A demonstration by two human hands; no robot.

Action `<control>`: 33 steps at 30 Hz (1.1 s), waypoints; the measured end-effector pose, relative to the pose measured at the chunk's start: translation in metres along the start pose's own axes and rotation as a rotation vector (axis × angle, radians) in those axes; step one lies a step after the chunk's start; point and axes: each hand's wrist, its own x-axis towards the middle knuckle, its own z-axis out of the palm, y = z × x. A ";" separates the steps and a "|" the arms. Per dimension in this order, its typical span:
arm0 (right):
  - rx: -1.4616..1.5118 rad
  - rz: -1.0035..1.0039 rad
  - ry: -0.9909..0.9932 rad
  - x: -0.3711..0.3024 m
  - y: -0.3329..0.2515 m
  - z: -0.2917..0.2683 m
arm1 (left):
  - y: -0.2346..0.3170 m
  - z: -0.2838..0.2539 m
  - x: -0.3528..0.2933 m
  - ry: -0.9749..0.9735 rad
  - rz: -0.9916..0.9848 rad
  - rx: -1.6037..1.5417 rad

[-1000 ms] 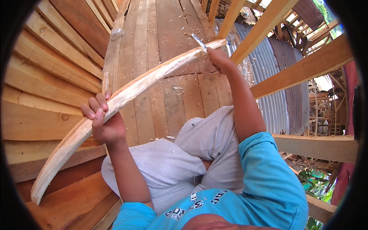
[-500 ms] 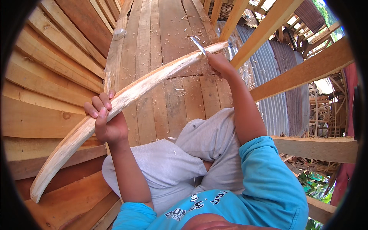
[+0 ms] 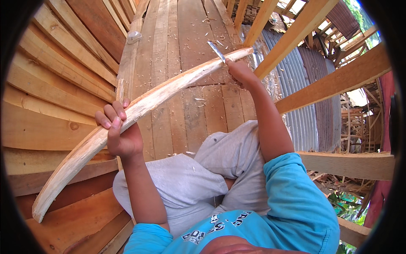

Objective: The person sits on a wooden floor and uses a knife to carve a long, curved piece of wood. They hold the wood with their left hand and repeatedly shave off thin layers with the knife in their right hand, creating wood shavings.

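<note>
A long pale wooden pole [image 3: 169, 90], stripped and rough, slants from the lower left up to the upper right across my front. My left hand [image 3: 120, 131] is closed round its lower half, fingers over the far side and thumb on the near side. Near the pole's upper right end, my right hand [image 3: 241, 73] is closed on a knife [image 3: 217, 51]. The handle is hidden in my fist. The blade lies across the pole's edge, its tip pointing up and left, beyond the far side.
I sit on a plank floor [image 3: 192, 106] strewn with wood shavings. A board wall [image 3: 50, 122] rises at the left. Wooden posts and rails [image 3: 334, 86] stand at the right, with corrugated metal sheets [image 3: 292, 80] beyond. A small clear object [image 3: 134, 37] lies by the wall.
The knife and my right hand have shifted slightly left along the pole, away from its end. My left hand keeps its grip, and the pole has barely moved.
</note>
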 end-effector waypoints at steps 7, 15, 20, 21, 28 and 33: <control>-0.072 -0.008 -0.015 -0.015 -0.012 -0.001 | 0.000 0.004 0.000 0.053 0.014 0.026; 0.229 0.178 -0.267 -0.007 -0.010 -0.008 | 0.000 0.002 -0.001 0.011 0.004 0.010; 0.363 0.242 -0.398 0.000 -0.005 -0.011 | 0.000 0.001 -0.001 0.000 -0.006 0.006; 0.382 0.252 -0.416 0.001 -0.005 -0.012 | 0.000 0.000 -0.001 -0.001 -0.005 0.005; 0.408 0.170 -0.363 -0.015 -0.023 -0.023 | 0.001 0.004 -0.001 0.046 0.006 0.026; 0.085 0.109 -0.028 -0.011 -0.010 -0.014 | -0.001 0.004 -0.001 0.029 0.008 0.007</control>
